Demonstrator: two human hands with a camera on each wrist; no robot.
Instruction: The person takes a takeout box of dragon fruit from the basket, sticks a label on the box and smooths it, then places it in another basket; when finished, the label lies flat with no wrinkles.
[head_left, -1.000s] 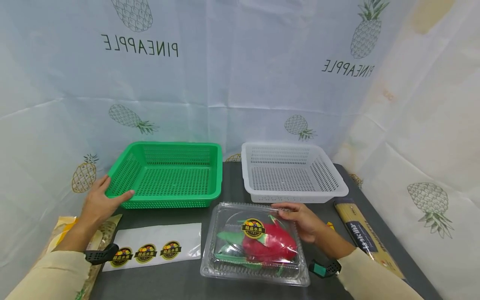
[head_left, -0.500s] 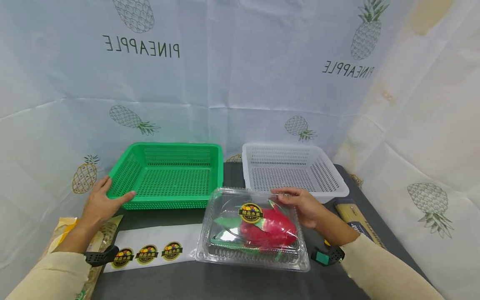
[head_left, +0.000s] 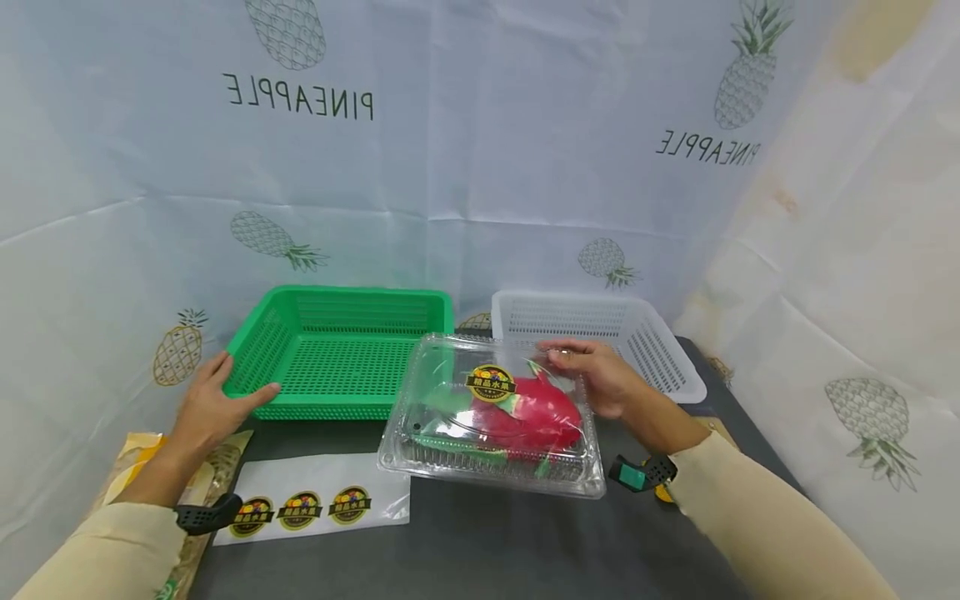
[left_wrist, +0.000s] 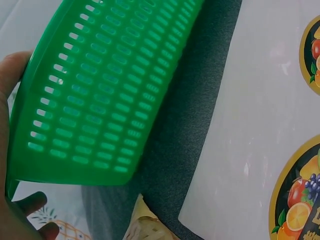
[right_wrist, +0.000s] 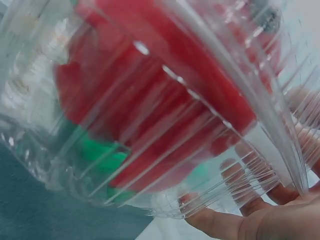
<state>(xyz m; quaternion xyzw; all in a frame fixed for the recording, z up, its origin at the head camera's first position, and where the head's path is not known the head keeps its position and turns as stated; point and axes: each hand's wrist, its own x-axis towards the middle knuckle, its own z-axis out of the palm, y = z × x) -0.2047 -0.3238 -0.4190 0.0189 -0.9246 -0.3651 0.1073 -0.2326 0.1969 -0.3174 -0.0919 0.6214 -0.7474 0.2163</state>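
Observation:
My right hand [head_left: 596, 375] grips the right far edge of a clear plastic clamshell box [head_left: 405, 442], lifted off the table and tilted. Through its lid I see a red dragon fruit [head_left: 543, 412] and something green. A round black-and-gold fruit sticker [head_left: 491, 383] is on the lid. The right wrist view shows the fingers [right_wrist: 215, 222] on the ribbed plastic wall, some seen through it. At the near left corner of a green plastic basket [head_left: 330, 412], my left hand [head_left: 213, 404] holds the rim. In the left wrist view its fingers [left_wrist: 35, 202] curl at the basket's corner.
Behind the clear box stands a white plastic basket [head_left: 663, 354]. A white sheet with several round stickers [head_left: 300, 510] lies in front of the green basket. A yellowish bag [head_left: 202, 492] is at left. A pasta pack [head_left: 716, 429] is partly hidden behind my right arm.
My right hand has raised the clear box and brought it farther away and slightly left, across the baskets' near edges. My left hand stays at the green basket's corner.

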